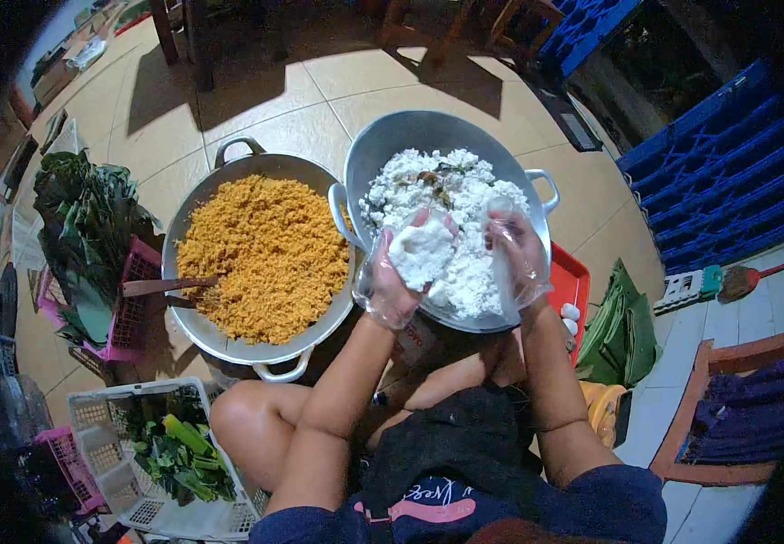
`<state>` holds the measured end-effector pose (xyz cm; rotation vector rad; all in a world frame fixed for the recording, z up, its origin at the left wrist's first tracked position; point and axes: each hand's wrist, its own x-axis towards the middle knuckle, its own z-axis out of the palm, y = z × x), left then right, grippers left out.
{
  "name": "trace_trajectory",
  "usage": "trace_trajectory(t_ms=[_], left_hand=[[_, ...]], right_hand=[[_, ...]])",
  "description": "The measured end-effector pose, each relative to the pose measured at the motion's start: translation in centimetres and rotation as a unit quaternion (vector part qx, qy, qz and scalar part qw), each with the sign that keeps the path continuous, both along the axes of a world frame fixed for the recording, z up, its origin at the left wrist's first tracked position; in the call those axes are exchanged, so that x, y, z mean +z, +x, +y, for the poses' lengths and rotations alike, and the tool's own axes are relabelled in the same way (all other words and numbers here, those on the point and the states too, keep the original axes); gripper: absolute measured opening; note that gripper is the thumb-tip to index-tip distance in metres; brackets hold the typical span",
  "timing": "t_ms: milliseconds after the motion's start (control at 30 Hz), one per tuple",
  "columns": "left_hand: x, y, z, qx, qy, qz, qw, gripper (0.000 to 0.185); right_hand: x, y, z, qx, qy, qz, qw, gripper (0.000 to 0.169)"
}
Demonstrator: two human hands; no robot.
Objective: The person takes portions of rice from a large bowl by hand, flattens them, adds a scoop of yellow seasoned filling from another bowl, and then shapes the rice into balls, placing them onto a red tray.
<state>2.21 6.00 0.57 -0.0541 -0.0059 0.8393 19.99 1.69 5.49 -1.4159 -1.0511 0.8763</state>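
My left hand (398,279), in a clear plastic glove, cups a flattened white patty (423,251) of a rice-like food. My right hand (515,248), gloved too, is over the right side of a metal pan (392,132); its fingers are curled, and whether they hold anything cannot be told. Crumbly white food (466,279) with dark leaf pieces on top fills much of this pan. To its left stands a second two-handled metal pan (194,340) of crumbly orange-yellow food (262,258), with a wooden spatula (167,285) stuck in at the left.
Large green leaves (86,231) stand in a pink basket (137,299) at left. A white crate (86,435) holds cut greens. At right are a red tray (572,272) with white egg-like items, folded leaves (619,326) and a blue folding gate (718,163).
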Motion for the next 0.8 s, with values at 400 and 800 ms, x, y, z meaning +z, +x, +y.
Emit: trace_trajectory(t_ms=[400, 800], left_hand=[[-2.9, 0.4, 0.3, -0.013, -0.052, -0.013, 0.998, 0.058], [-1.5, 0.1, 0.3, 0.021, -0.003, -0.023, 1.000, 0.057]], right_hand=[[-2.9, -4.1, -1.5, -0.001, 0.024, -0.109, 0.994, 0.014], [-0.5, -6.8, -2.5, 0.005, 0.109, -0.406, 0.907, 0.011]])
